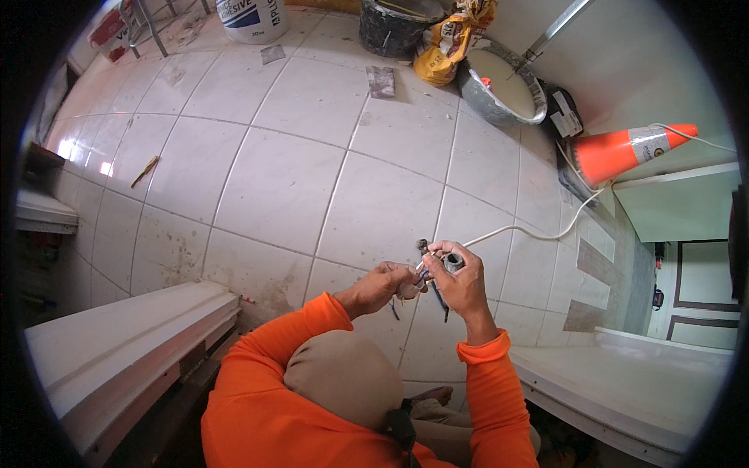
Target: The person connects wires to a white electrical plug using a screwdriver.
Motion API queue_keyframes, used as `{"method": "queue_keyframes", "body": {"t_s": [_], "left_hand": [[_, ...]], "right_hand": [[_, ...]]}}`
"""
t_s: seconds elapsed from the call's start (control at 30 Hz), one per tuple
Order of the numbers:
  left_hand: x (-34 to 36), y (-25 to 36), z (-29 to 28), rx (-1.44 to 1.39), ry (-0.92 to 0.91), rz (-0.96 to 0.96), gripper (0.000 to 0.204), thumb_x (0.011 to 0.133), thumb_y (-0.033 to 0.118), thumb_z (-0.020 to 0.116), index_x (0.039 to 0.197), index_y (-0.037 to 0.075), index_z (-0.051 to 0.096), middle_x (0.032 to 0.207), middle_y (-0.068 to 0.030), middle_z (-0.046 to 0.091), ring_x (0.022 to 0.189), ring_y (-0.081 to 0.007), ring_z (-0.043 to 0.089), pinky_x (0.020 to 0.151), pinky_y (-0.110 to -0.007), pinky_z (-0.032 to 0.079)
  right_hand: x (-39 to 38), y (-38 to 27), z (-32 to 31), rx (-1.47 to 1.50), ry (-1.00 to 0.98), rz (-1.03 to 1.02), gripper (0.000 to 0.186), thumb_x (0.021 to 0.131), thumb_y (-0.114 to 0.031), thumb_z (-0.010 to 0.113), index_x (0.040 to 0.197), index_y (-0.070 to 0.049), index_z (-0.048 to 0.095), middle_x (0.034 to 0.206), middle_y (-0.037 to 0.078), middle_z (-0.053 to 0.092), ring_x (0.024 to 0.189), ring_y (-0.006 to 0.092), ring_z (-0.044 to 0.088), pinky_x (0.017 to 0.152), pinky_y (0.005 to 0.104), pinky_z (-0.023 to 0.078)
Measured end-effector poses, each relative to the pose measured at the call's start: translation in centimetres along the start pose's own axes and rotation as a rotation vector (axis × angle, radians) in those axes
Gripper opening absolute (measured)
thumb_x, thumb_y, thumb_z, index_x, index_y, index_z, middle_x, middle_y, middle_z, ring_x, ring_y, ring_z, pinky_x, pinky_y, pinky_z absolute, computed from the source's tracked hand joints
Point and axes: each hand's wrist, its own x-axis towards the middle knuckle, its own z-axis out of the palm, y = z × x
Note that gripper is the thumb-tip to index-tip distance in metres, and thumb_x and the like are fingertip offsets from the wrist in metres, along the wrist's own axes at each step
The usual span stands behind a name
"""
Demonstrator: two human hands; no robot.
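Note:
Both hands meet over the tiled floor, in front of my knees. A white cable (515, 228) runs in from the right and ends between my fingers. My left hand (382, 287) pinches at the cable's end with thumb and forefinger. My right hand (466, 290) grips the cable close by, and a small dark grey roll, apparently tape (453, 262), sits at its fingers. Beneath the hands shows a tool like pliers, with a metal head (422, 246) and dark blue handles (441, 300). Fingers cover its middle; whether it lies on the floor or is held, I cannot tell.
An orange traffic cone (612, 154) lies on its side at the right, the cable passing around it. Along the back stand a grey basin (503, 86), a yellow bag (445, 51), a black bucket (394, 30) and a white pail (253, 19). White panels (133, 343) flank me.

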Motion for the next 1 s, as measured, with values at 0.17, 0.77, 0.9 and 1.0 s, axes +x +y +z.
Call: {"method": "queue_keyframes", "body": {"t_s": [0.17,0.77,0.9,1.0], "left_hand": [[-0.3,0.8,0.4,0.013,0.004,-0.075,0.025,0.096,0.022,0.053,0.096,0.003,0.069,0.091,-0.0042,0.066,0.081,-0.0137,0.058,0.076,-0.031,0.046],[-0.4,0.6,0.6,0.145,0.072,-0.049,0.021,0.093,0.018,0.055,0.086,0.003,0.068,0.081,-0.0041,0.062,0.074,-0.0142,0.052,0.069,-0.032,0.043],[0.0,-1.0,-0.7,0.181,0.081,-0.049,0.02,0.093,0.018,0.054,0.09,0.002,0.068,0.088,-0.0059,0.064,0.078,-0.0164,0.055,0.072,-0.033,0.046],[0.1,-0.8,-0.3,-0.102,0.054,-0.149,0.02,0.094,0.018,0.054,0.097,0.003,0.067,0.092,-0.0064,0.064,0.082,-0.0174,0.057,0.073,-0.034,0.047]], "right_hand": [[-0.2,0.4,-0.2,0.031,0.0,-0.013,0.022,0.091,-0.017,0.073,0.103,0.001,0.067,0.077,0.007,0.069,0.067,0.0103,0.066,0.06,0.026,0.054],[-0.3,-0.5,-0.3,0.082,-0.054,0.148,0.021,0.089,-0.019,0.075,0.098,-0.001,0.068,0.077,0.007,0.07,0.068,0.0114,0.069,0.058,0.0255,0.053],[0.3,0.0,0.0,0.103,-0.115,0.212,0.022,0.089,-0.018,0.075,0.099,0.0,0.067,0.077,0.006,0.07,0.068,0.0109,0.069,0.055,0.0239,0.052],[0.8,0.3,-0.7,0.09,-0.202,0.271,0.023,0.088,-0.018,0.076,0.102,-0.002,0.067,0.079,0.005,0.071,0.069,0.0112,0.068,0.057,0.0246,0.053]]}}
